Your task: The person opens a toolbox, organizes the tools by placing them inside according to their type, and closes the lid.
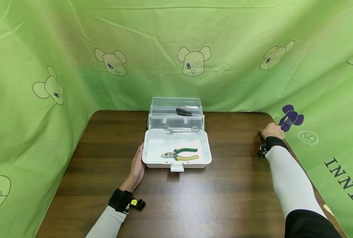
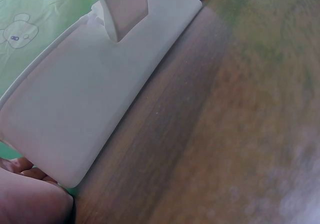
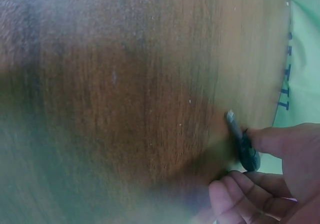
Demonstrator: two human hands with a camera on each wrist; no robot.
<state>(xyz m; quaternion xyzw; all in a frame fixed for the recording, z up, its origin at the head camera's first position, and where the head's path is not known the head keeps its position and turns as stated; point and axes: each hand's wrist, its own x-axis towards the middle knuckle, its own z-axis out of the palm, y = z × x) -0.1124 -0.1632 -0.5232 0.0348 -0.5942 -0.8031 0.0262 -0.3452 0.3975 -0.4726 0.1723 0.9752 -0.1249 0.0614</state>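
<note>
An opened white toolbox (image 1: pixel 191 166) with clear fold-back trays stands on the table; its latch (image 1: pixel 177 168) faces front. My left hand (image 1: pixel 137 167) lies along the box's left side; in the left wrist view, its fingers (image 2: pixel 35 173) show at the box's end. Pliers (image 1: pixel 180 154) with green and yellow handles lie inside. Two wrenches (image 1: pixel 182 130) and black-handled screwdrivers (image 1: pixel 184 112) are in the trays. Far right, my right hand (image 1: pixel 272 131) pinches a small dark-handled tool with a metal tip (image 3: pixel 246 151) near the tabletop; its exact kind is unclear.
The brown wooden table (image 1: pixel 224 191) reaches back to a green cloth (image 1: pixel 152 39) printed with bear heads. That cloth also rises on the left and right. A pale scrap (image 1: pixel 328 209) sits at the table's right edge.
</note>
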